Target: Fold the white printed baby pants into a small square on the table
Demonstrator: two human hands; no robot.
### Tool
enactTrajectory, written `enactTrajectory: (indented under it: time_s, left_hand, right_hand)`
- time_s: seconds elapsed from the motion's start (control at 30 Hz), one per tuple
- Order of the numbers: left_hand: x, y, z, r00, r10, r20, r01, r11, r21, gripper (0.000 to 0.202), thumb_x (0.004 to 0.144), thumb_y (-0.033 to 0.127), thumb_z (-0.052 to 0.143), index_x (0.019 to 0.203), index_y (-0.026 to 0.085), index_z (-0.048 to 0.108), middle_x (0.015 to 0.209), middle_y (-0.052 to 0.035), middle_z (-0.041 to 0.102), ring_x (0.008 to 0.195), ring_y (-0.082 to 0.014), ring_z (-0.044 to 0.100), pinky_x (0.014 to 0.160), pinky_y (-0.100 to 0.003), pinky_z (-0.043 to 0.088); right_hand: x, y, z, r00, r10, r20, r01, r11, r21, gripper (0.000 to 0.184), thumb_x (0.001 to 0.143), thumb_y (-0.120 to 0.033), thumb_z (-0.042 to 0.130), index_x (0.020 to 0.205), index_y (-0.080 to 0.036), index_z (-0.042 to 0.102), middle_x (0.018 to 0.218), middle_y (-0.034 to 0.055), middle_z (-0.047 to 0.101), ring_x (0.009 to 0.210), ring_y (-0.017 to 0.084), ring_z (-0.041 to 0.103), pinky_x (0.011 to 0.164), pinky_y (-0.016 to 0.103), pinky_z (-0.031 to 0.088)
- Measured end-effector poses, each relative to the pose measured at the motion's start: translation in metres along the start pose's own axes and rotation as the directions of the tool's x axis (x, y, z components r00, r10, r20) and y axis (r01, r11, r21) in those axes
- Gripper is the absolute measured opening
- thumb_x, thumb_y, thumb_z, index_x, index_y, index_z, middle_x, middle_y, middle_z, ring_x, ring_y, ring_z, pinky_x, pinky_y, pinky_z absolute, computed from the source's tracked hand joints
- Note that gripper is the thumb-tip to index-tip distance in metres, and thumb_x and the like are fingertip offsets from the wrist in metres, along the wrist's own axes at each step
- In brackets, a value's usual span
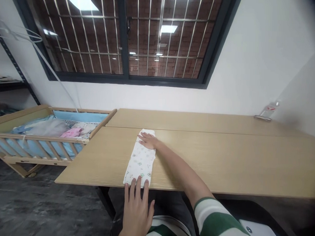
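A white cloth (pixel 140 160) with a small printed pattern lies folded into a long strip on the wooden table, running from near the table's front edge toward the back. My right hand (pixel 148 140) rests flat on its far end, fingers spread and pointing left. At the near end, my left hand (pixel 137 206) is held palm down with the fingers stretched out and apart. Its fingertips overlap the cloth's front edge; whether they press on it I cannot tell. Neither hand grips anything.
The table (pixel 223 158) reaches far to the right, where a clear plastic bottle (pixel 270 110) stands near the wall. On the left is a wooden crib (pixel 40 138) with blue lining and bunched fabrics. A barred window (pixel 128 37) is ahead. A white device (pixel 259 231) lies at lower right.
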State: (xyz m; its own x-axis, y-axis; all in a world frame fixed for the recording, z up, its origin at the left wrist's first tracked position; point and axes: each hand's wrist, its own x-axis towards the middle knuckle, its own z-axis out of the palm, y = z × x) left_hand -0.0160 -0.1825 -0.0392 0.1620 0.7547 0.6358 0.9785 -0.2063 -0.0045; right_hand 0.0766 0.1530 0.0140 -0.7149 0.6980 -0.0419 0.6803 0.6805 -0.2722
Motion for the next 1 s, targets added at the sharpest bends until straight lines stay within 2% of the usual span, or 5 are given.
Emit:
enactTrajectory:
  time_s: [0.2, 0.43, 0.63, 0.83, 1.0]
  left_hand:
    - [0.003, 0.009, 0.004, 1.0, -0.024, 0.006, 0.024, 0.999, -0.025, 0.069, 0.092, 0.044, 0.06, 0.152, 0.016, 0.043, 0.156, -0.0184, 0.044, 0.141, -0.0416, 0.042, 0.116, -0.062, 0.034]
    - [0.02, 0.041, 0.02, 1.0, -0.016, 0.012, 0.017, 0.995, -0.098, 0.075, 0.094, 0.047, 0.054, 0.155, 0.01, 0.036, 0.157, -0.0203, 0.042, 0.142, -0.0407, 0.041, 0.113, -0.057, 0.039]
    - [0.036, 0.056, 0.031, 0.998, -0.013, 0.058, 0.021, 0.99, -0.142, 0.072, 0.094, 0.05, 0.052, 0.151, 0.008, 0.042, 0.156, -0.0226, 0.043, 0.141, -0.0411, 0.042, 0.113, -0.058, 0.037]
    - [0.053, 0.058, 0.038, 0.996, -0.008, 0.085, 0.02, 0.99, -0.141, 0.07, 0.094, 0.057, 0.048, 0.143, 0.007, 0.053, 0.151, -0.024, 0.049, 0.136, -0.0422, 0.048, 0.108, -0.058, 0.041]
    - [0.056, 0.059, 0.036, 0.998, 0.005, 0.057, 0.005, 0.986, -0.164, 0.07, 0.094, 0.056, 0.05, 0.142, 0.006, 0.053, 0.148, -0.0253, 0.051, 0.131, -0.0421, 0.051, 0.105, -0.057, 0.045]
  right_hand:
    - [0.012, 0.027, -0.001, 0.997, 0.017, -0.074, -0.021, 0.998, -0.052, 0.066, 0.105, -0.053, 0.025, 0.161, -0.018, 0.026, 0.168, 0.007, 0.015, 0.156, 0.025, 0.012, 0.127, 0.042, 0.011]
    - [0.0, 0.067, -0.012, 0.998, 0.03, -0.057, -0.035, 0.995, -0.098, 0.065, 0.104, -0.05, 0.026, 0.16, -0.018, 0.028, 0.167, 0.0059, 0.017, 0.155, 0.026, 0.017, 0.127, 0.044, 0.016]
    - [-0.007, 0.092, -0.022, 0.997, 0.04, -0.069, -0.049, 0.989, -0.138, 0.064, 0.104, -0.05, 0.025, 0.16, -0.018, 0.031, 0.166, 0.0056, 0.02, 0.155, 0.027, 0.02, 0.127, 0.047, 0.016]
    - [-0.001, 0.094, -0.03, 0.995, -0.003, -0.101, -0.014, 0.985, -0.17, 0.06, 0.103, -0.043, 0.033, 0.156, -0.016, 0.04, 0.162, 0.0096, 0.03, 0.151, 0.028, 0.03, 0.124, 0.046, 0.025]
    - [-0.004, 0.076, -0.033, 0.984, -0.047, -0.17, 0.009, 0.977, -0.214, 0.055, 0.101, -0.036, 0.041, 0.151, -0.016, 0.046, 0.16, 0.0127, 0.037, 0.149, 0.029, 0.035, 0.123, 0.048, 0.027]
